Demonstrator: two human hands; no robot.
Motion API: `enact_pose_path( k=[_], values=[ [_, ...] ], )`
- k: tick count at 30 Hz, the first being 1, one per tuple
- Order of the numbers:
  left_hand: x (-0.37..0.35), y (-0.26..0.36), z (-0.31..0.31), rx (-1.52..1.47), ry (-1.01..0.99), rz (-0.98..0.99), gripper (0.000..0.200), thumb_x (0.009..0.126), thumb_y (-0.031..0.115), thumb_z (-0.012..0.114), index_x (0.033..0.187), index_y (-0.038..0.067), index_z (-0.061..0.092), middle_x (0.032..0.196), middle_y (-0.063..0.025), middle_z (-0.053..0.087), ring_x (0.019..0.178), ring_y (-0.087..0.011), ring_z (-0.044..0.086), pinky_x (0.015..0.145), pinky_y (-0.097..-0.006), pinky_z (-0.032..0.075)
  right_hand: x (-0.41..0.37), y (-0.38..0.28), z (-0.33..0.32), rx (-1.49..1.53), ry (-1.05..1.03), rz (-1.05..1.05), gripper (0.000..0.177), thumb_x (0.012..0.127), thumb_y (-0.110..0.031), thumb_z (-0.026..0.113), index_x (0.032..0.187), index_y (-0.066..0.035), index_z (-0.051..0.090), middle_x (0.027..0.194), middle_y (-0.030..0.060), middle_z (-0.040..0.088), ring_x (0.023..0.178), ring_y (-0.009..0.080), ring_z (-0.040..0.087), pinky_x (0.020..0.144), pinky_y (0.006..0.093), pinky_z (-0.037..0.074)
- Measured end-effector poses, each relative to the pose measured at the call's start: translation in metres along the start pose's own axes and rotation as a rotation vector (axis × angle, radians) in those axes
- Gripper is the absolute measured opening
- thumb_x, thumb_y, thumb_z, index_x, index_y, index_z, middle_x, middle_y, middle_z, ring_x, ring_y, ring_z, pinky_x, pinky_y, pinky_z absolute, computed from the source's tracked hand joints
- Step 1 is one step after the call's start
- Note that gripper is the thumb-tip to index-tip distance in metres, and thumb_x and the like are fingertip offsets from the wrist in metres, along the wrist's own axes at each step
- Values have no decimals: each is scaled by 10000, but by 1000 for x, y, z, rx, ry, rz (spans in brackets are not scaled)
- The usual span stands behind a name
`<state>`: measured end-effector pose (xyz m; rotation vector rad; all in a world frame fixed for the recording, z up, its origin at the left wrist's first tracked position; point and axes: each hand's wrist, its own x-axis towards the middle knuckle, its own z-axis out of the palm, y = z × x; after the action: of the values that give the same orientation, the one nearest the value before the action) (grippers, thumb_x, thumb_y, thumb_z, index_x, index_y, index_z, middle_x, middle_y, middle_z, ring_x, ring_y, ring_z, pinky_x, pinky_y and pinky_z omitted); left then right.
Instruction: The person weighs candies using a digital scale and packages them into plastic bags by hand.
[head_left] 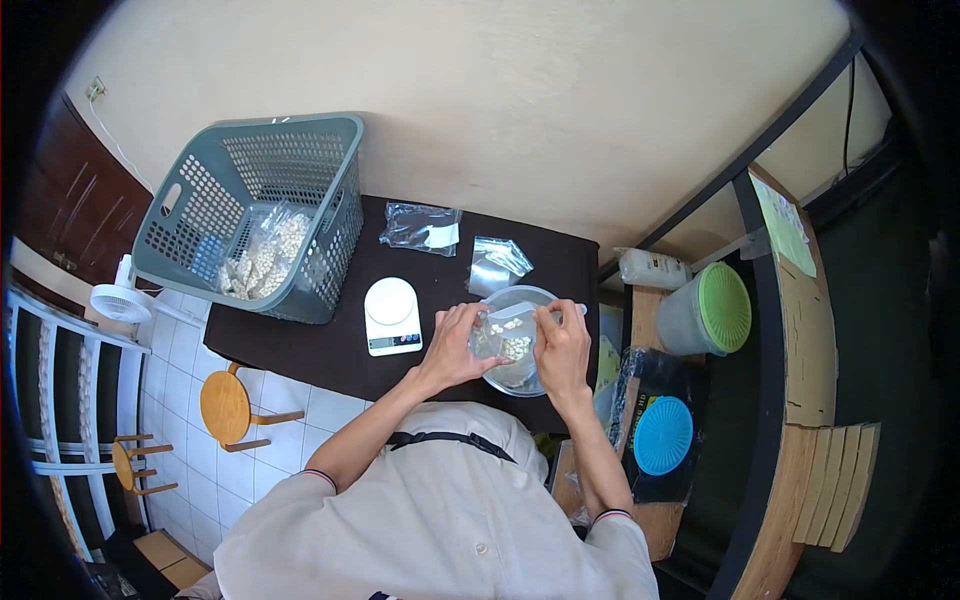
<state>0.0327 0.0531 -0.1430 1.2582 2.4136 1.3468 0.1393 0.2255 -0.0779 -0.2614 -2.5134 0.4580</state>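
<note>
A round clear plastic tub (pixel 515 383) stands at the right part of the dark table, with small pale pieces (pixel 515 347) inside the area between my hands. Over its left side, my left hand (pixel 458 343) holds the edge of a clear plastic bag (pixel 484 345). My right hand (pixel 560 345) is closed on a translucent scoop (pixel 515 311), whose blade reaches left towards the bag's mouth. Left of my hands lies a white digital scale (pixel 392 306). Beyond the tub are silvery packets (pixel 497 262) and flat clear bags (pixel 421 228).
A grey-green basket (pixel 340 200) holding filled bags (pixel 270 250) stands at the table's left end. To the right are a tub with a green lid (pixel 724 308), a blue lid (pixel 662 435) and a shelf frame (pixel 765 290). Wooden stools (pixel 226 408) stand on the floor.
</note>
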Motion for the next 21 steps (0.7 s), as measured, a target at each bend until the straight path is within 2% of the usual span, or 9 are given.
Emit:
enact_pose_path(
  k=[7,9,11,13,15,16,17,19,21],
  values=[
    [-2,-1,0,2,-12,-10,916,598,386,993,1317,35,546,1081,-118,613,984,-268,604,925,-412,404,-4,1,2,69,25,88,135,860,9,694,989,21,732,976,171,626,931,369,633,785,473,518],
    [-2,-1,-1,-101,10,-71,879,618,394,983,1303,47,555,1063,-113,614,1014,-266,602,934,-410,390,-5,3,-1,94,42,122,116,870,1,692,975,21,737,973,173,631,931,371,634,782,473,517],
    [-4,-11,-3,-120,23,-75,869,634,373,985,1314,54,549,1094,-107,620,1039,-250,610,955,-405,410,-5,9,-12,29,40,247,88,883,-18,693,946,17,744,965,176,638,931,369,634,775,471,516],
    [-8,-25,-1,-144,33,-79,859,649,352,988,1325,60,544,1126,-101,627,1065,-234,618,975,-401,429,-6,15,-16,-63,36,255,78,876,-36,705,900,22,751,948,176,642,926,367,633,771,472,517],
    [-8,-41,-2,-596,26,-158,812,695,272,977,1344,71,533,1181,-84,628,1108,-199,621,1012,-373,465,-10,23,-12,-204,-73,266,85,871,-49,712,870,25,754,933,173,640,929,366,631,780,479,524],
    [-6,-46,-7,-742,10,-101,769,739,182,950,1367,77,519,1239,-94,625,1173,-184,610,1032,-377,493,-12,26,-7,-236,-111,239,95,852,-61,734,884,22,771,945,186,671,948,383,651,811,478,537],
    [-7,-57,-7,-1017,-27,-150,767,802,210,898,1429,86,474,1277,-130,617,1205,-248,613,1096,-449,467,-15,31,-1,-239,-110,247,95,852,-61,734,884,22,771,945,186,671,948,383,651,811,478,537],
    [1,-54,-28,-1591,-263,-131,799,872,327,827,1508,106,396,1352,-158,581,1248,-325,600,1165,-535,405,-16,32,7,-128,-293,165,134,835,-78,765,932,11,786,984,199,709,970,403,672,851,473,548],
    [8,-39,-45,-1781,-417,-29,910,862,487,799,1558,125,339,1430,-160,522,1303,-354,557,1227,-575,310,-8,21,9,173,-327,358,160,837,-94,787,978,-19,802,1053,209,730,1035,422,684,897,469,554]
  ],
)
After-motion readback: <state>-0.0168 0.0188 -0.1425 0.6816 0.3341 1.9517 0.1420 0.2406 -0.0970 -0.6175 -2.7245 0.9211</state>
